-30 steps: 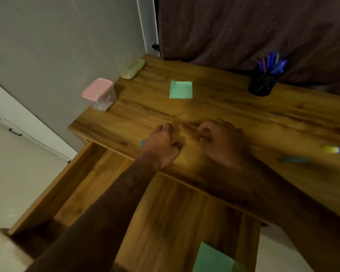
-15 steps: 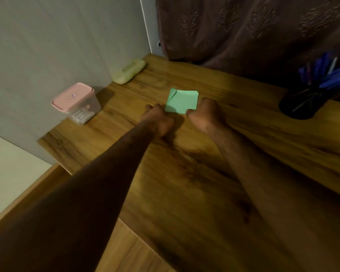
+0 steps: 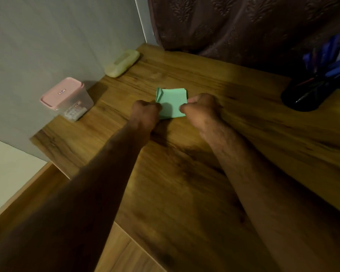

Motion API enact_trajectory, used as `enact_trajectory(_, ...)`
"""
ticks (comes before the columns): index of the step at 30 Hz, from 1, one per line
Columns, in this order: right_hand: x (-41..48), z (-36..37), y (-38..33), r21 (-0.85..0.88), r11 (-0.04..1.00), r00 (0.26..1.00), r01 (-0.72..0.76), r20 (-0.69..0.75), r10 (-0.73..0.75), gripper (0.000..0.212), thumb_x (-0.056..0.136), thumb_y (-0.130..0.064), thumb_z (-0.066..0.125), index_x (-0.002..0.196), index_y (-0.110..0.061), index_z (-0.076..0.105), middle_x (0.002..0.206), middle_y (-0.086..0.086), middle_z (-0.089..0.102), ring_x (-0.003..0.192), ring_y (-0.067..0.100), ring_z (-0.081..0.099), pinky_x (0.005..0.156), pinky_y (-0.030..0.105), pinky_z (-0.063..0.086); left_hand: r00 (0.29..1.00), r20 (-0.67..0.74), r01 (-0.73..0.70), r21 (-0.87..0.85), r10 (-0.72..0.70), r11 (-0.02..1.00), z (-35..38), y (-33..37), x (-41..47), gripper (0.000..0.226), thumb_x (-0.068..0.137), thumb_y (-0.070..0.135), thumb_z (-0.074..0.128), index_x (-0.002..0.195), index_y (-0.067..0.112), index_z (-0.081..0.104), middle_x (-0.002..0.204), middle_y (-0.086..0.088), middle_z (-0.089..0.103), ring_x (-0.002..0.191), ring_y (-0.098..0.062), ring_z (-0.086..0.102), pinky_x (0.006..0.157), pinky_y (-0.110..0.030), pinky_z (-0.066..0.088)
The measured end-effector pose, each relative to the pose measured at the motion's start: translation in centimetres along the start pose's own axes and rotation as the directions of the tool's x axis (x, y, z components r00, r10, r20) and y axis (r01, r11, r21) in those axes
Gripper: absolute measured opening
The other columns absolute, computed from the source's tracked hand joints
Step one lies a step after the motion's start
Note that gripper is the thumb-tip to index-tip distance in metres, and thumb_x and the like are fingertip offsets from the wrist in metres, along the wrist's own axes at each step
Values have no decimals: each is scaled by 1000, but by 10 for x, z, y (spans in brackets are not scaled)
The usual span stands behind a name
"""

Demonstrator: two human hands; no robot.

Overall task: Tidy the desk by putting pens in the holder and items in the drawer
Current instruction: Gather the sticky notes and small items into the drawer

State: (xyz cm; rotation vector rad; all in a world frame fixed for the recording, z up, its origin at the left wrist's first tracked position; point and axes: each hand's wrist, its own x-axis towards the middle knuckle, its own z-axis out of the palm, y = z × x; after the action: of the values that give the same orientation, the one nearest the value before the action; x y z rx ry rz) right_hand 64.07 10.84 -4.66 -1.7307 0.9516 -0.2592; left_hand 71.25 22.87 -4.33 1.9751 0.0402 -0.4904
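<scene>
Head view: 2 bare forearms reach up from the bottom of the frame across a wooden desk [image 3: 185, 173] to a green note pad [image 3: 172, 102] lying just above the centre of the frame. The left hand [image 3: 145, 111], fingers curled under, pinches the pad's left edge; the right hand [image 3: 201, 107], also curled, pinches its right edge. Only the backs of both hands face the camera, so the fingertips themselves are hidden. The pad's top sheets fan apart at its upper left corner, and whether its underside is off the wood cannot be told.

At the right edge of the frame stands a black pen holder [image 3: 302, 95], well apart from the pad, with blue pens [image 3: 330, 61] sticking up out of it, blurred. At the left of the frame, on the desk's edge against the grey wall [image 3: 57, 36], sits a clear container with a pink lid [image 3: 67, 99]; above it, in the desk's far corner, lies a pale yellow-green case [image 3: 123, 62]. A dark patterned curtain [image 3: 243, 26] hangs behind the desk across the upper right. Lighter wood of the drawer [image 3: 122, 252] shows below the desk's near edge at the bottom left
</scene>
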Motion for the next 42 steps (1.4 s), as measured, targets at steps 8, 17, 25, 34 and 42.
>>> enact_trajectory(8, -54, -15, 14, 144, 989, 994, -36, 104, 21, 34, 88, -13, 71, 122, -14, 69, 107, -1, 70, 80, 0, 56, 57, 14, 40, 997, 55, 64, -144, -57, 987, -24, -26, -46, 37, 90, 18, 64, 126, 11, 55, 105, -8, 67, 92, -19, 66, 64, -31, 49)
enact_trajectory(17, -172, -25, 35, 360, 923, 977, -140, 199, 70, 40, 86, -15, 76, 122, -22, 59, 114, 4, 73, 101, 22, 72, 75, 35, 60, 947, 316, 25, -266, 63, 964, -104, -67, -158, 15, 86, 12, 72, 80, 16, 59, 78, -8, 67, 70, -18, 66, 56, -30, 48)
enact_trajectory(25, -322, -26, 59, 302, 947, 964, -113, 263, 31, 40, 88, -3, 73, 120, -26, 64, 108, 0, 77, 100, 19, 74, 80, 42, 62, 791, 610, 83, -185, 48, 979, -182, -124, -242, 38, 79, 16, 75, 113, 8, 62, 111, -14, 73, 103, -31, 70, 89, -45, 55)
enact_trajectory(34, -425, -28, 93, 209, 959, 979, -192, 111, 172, 51, 91, -9, 71, 131, -37, 56, 111, -8, 76, 103, 13, 73, 78, 35, 59, 783, 622, 52, -81, 10, 995, -202, -198, -293, 19, 92, 7, 66, 111, 9, 67, 107, -10, 74, 99, -27, 72, 73, -39, 61)
enact_trajectory(42, -469, -83, 126, 175, 958, 971, -227, -35, 237, 35, 94, 0, 61, 118, -25, 64, 105, 0, 76, 89, 17, 76, 72, 29, 56, 803, 590, 14, 122, -83, 992, -131, -247, -269, 20, 89, 5, 69, 94, 23, 61, 115, -15, 66, 104, -33, 67, 87, -55, 56)
